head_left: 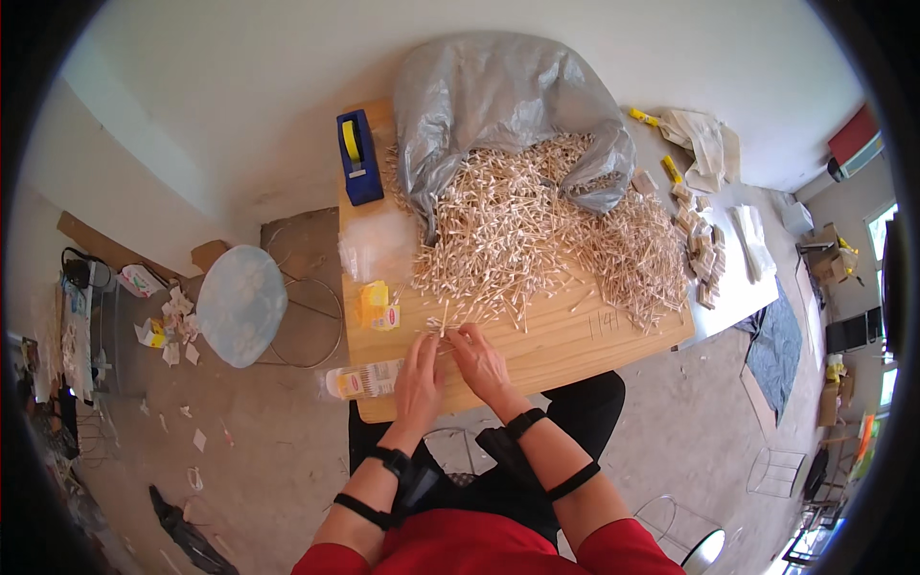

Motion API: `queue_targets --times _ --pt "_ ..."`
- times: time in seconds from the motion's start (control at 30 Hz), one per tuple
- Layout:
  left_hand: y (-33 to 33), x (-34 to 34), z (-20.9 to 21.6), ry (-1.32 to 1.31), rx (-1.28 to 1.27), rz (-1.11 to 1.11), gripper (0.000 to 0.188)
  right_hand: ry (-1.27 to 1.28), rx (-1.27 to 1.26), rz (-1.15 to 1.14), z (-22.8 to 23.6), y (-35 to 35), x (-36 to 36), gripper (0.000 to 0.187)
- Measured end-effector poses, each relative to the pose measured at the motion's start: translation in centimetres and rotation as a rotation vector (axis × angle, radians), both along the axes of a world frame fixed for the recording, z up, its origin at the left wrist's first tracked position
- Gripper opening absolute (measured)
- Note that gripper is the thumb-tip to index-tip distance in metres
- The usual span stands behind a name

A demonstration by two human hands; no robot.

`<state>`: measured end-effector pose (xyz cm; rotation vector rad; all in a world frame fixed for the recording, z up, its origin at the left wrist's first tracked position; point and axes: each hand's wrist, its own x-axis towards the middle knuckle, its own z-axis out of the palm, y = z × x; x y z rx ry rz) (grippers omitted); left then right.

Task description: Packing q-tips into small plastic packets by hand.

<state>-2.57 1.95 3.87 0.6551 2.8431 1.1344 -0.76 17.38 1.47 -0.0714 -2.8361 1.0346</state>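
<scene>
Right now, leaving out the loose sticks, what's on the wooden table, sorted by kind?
Tape dispenser: 1
Grey bag: 1
Filled stick packet: 1
Yellow label stack: 1
Clear sleeve pile: 1
Total: 5

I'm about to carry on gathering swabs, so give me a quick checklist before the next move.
1. Both hands in view: left hand, right hand: ok.
2. Swabs pinched upright between the hands, bundle: ok.
3. Swab pile close in front of the hands: ok.
4. Filled pack fully on the table: not ok, it overhangs the left edge.
5. Number of swabs in the bundle: cannot tell.
</scene>
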Motion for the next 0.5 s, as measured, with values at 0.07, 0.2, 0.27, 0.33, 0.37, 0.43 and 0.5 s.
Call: queue_targets --times 0.07,0.2,0.27,0.33,0.37,0.43,0.5 --pt "0.3 -2.0 -0.3 -0.047 -0.052 -0.018 0.053 -0.005 0.033 0.012 0.1 -0.1 0.1 0.046" --pt "0.4 -4.1 -0.3 -0.119 -0.100 -0.015 0.052 0.066 0.032 -0.177 0.3 1.7 1.6 0.045" --pt "0.0 -3.3 -0.3 -0.007 -0.038 0.001 0.051 0.162 0.017 -0.184 0.2 2.3 2.4 0.044" --pt "-0.6 -1.8 -0.8 0.104 0.022 0.018 0.051 0.150 -0.003 -0.147 0.2 2.3 3.3 0.042" --pt "-0.8 -0.7 -1.1 0.082 -0.042 -0.031 0.046 0.147 -0.002 -0.149 -0.1 2.1 3.5 0.042" --pt "-0.7 0.3 -1.5 0.056 -0.107 -0.073 0.042 0.074 -0.010 -0.116 -0.5 1.4 3.6 0.037" --pt "-0.7 0.6 -2.1 0.087 -0.034 -0.035 0.034 0.055 -0.016 -0.109 -0.9 1.0 3.4 0.033"
